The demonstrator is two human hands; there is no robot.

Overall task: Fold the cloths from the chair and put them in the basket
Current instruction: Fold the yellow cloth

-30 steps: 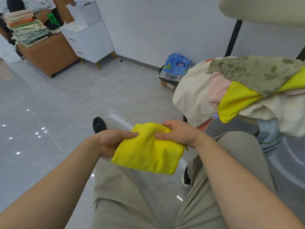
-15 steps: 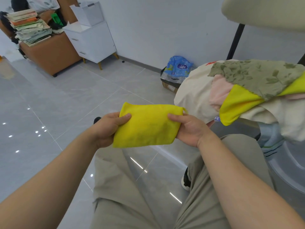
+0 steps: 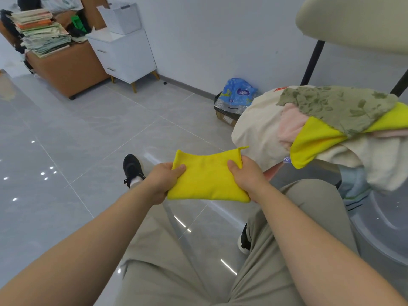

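A folded yellow cloth [image 3: 207, 176] is stretched flat between my two hands, above my knees. My left hand [image 3: 164, 182] grips its left edge, thumb on top. My right hand [image 3: 246, 176] grips its right edge, thumb on top, near a small hanging loop. To the right a chair holds a pile of cloths [image 3: 320, 133]: cream, pink, a second yellow one and a green leaf-patterned one [image 3: 337, 109] on top. No basket is clearly visible.
A grey round base [image 3: 384, 235] lies at the right under the pile. A box with a blue packet [image 3: 238, 93] stands by the wall. A white cabinet [image 3: 125, 56] and a brown desk with stacked papers [image 3: 42, 32] are at the far left. Grey tiled floor spreads ahead.
The cloth was bunched between both hands; now it is pulled flat and wide, with my hands moved apart to its two side edges.
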